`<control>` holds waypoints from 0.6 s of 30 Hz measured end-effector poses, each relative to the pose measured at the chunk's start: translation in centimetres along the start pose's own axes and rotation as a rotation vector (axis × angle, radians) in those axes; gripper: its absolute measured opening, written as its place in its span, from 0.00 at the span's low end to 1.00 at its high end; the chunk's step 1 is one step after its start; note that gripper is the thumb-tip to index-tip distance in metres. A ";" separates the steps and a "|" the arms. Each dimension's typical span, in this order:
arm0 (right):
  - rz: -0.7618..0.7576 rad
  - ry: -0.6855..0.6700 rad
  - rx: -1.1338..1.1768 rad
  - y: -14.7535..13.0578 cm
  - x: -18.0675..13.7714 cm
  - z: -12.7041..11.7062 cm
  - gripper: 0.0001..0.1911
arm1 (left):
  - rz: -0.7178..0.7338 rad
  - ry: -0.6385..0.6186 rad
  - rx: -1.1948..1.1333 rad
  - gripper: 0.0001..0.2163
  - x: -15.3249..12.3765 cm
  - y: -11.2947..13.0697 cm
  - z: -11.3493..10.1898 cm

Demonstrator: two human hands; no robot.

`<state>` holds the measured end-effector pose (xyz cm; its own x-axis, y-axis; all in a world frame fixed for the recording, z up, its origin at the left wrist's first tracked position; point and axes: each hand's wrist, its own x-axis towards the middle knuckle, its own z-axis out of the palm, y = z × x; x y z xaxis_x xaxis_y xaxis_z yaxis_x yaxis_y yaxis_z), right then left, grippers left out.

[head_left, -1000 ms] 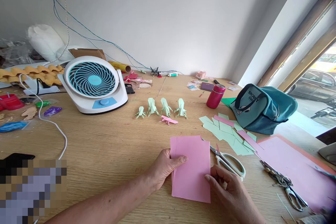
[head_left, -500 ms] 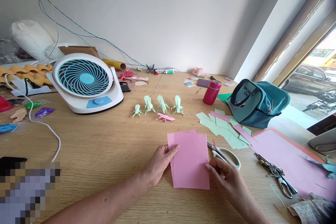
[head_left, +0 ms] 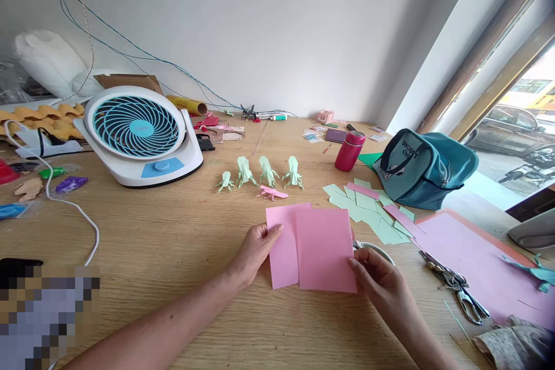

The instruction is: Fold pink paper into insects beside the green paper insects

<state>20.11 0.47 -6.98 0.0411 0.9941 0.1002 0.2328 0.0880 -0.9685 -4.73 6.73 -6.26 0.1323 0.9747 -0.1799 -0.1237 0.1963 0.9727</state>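
Between thumb and fingers, my left hand (head_left: 255, 250) pinches the left edge of one pink paper sheet (head_left: 281, 254). My right hand (head_left: 378, 272) grips the lower right edge of a second pink sheet (head_left: 326, 251), which overlaps the first. Both sheets are held over the table, tilted toward me. Partly hidden behind the right sheet and my right hand lie scissors with white handles (head_left: 376, 250). Beyond the sheets stand several pale green folded paper insects (head_left: 267, 171), with a pink folded paper insect (head_left: 272, 192) in front of them.
Green and pink paper strips (head_left: 368, 208) lie right of centre, near a teal bag (head_left: 427, 167) and a magenta flask (head_left: 350, 151). A white and blue fan (head_left: 141, 136) stands at the left. Metal scissors (head_left: 470, 303) with keys rest by a large pink sheet (head_left: 459, 237).
The two pink sheets have slid apart sideways, so more of the left one shows. Both hands have risen slightly, the left moving left and the right moving right, covering more of the white-handled scissors.
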 end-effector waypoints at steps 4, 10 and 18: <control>0.078 0.043 0.100 -0.2 0.4 -0.8 0.16 | 0.006 0.041 -0.006 0.23 0.4 0.1 -0.3; 0.147 0.186 0.182 -0.3 1.3 -2.4 0.17 | -0.007 0.063 -0.058 0.23 0.5 0.3 -0.4; 0.138 0.274 0.143 -0.3 1.8 -3.1 0.20 | -0.023 0.050 -0.085 0.23 0.6 0.3 -0.6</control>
<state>23.16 2.01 -5.83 0.3267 0.9451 0.0042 0.0685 -0.0192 -0.9975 -5.25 7.40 -6.15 0.0874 0.9737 -0.2106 -0.2045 0.2245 0.9528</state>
